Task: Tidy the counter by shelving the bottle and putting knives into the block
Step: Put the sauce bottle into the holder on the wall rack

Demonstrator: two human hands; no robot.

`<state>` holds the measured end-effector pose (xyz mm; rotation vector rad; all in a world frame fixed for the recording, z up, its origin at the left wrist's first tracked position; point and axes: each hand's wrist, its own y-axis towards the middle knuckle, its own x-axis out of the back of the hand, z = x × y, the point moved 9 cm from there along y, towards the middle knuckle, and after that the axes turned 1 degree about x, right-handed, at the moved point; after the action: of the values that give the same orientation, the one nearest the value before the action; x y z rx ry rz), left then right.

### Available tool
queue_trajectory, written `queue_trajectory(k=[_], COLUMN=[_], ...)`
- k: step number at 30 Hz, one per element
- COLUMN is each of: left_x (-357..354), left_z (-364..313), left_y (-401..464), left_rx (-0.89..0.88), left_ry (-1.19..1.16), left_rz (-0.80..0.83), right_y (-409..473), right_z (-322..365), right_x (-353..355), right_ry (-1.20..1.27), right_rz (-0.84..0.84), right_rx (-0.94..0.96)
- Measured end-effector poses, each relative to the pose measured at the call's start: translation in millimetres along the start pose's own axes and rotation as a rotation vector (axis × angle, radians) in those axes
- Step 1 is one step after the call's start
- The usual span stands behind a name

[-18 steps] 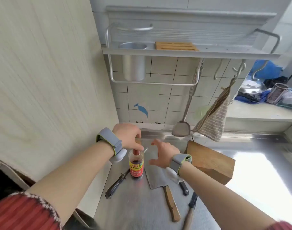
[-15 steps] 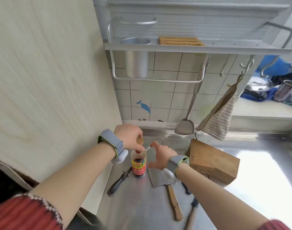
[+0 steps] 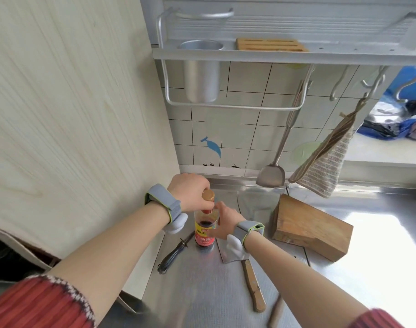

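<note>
A dark sauce bottle (image 3: 204, 235) with a red and yellow label stands upright on the steel counter (image 3: 202, 287). My left hand (image 3: 191, 191) grips its gold cap from above. My right hand (image 3: 226, 220) wraps around the bottle's shoulder from the right. A cleaver with a wooden handle (image 3: 253, 284) lies right of the bottle, its blade partly under my right wrist. A black-handled knife (image 3: 175, 253) lies to the bottle's left. Another wooden handle (image 3: 275, 312) shows at the bottom edge. The wooden knife block (image 3: 312, 229) lies on its side to the right.
A metal wall shelf (image 3: 273, 53) overhead carries a steel cup (image 3: 201, 69) and a slatted wooden rack (image 3: 271, 45). A spatula (image 3: 272, 176) and a striped cloth (image 3: 325, 166) hang from it. A pale wood panel (image 3: 72, 102) bounds the left side.
My right hand has moved left and closed around the bottle's shoulder. My left hand stays on the cap. The camera has tilted up a little.
</note>
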<state>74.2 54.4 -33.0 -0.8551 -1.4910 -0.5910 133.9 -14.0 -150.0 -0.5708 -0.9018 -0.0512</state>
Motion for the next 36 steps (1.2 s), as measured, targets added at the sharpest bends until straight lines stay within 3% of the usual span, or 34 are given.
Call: queue_trajectory(k=[7,19,28,36], left_x=[78,284,428,482], left_z=[-22,-94,-138,-147], left_y=[-6,-46,-104,-128], left_rx=[-0.002,-0.203,-0.311,-0.290], left_ry=[-0.112,-0.250,-0.157,-0.027], left_rz=[-0.159,-0.522,-0.862,-1.015], right_y=[-34,-140,-224,-232], right_z=[7,84,153,192], right_x=[58,226,338,400], right_ry=[0.190,0.455,0.503,0.465], right_rz=[-0.238,-0.475,-0.677,-0.978], right_rx=[0.030,0.333,0.582,0.671])
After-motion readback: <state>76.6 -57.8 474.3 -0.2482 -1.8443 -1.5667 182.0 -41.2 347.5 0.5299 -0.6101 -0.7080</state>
